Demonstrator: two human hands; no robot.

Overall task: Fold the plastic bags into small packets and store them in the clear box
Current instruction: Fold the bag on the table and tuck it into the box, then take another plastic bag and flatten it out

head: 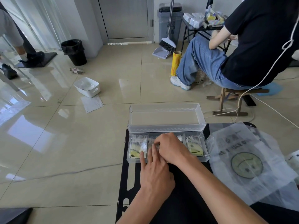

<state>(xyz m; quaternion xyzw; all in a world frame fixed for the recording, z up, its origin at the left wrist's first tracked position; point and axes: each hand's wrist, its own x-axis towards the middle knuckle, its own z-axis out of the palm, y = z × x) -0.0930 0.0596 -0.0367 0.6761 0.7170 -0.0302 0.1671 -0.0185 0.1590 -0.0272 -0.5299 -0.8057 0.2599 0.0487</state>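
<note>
Left grip (156, 172) flat, right grip (169, 148) curled.

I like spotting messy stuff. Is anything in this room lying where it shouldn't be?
Yes. A white bin sits tilted on the floor with a flat plastic bag beside it, and some crumpled litter lies near the black trash can instead of inside. On the table, the clear box looks tidy.

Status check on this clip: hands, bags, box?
Both hands, left and right, pressing a folded packet into the open clear plastic box. Unfolded smiley-print bag waiting at right. Nothing blocking.
</note>
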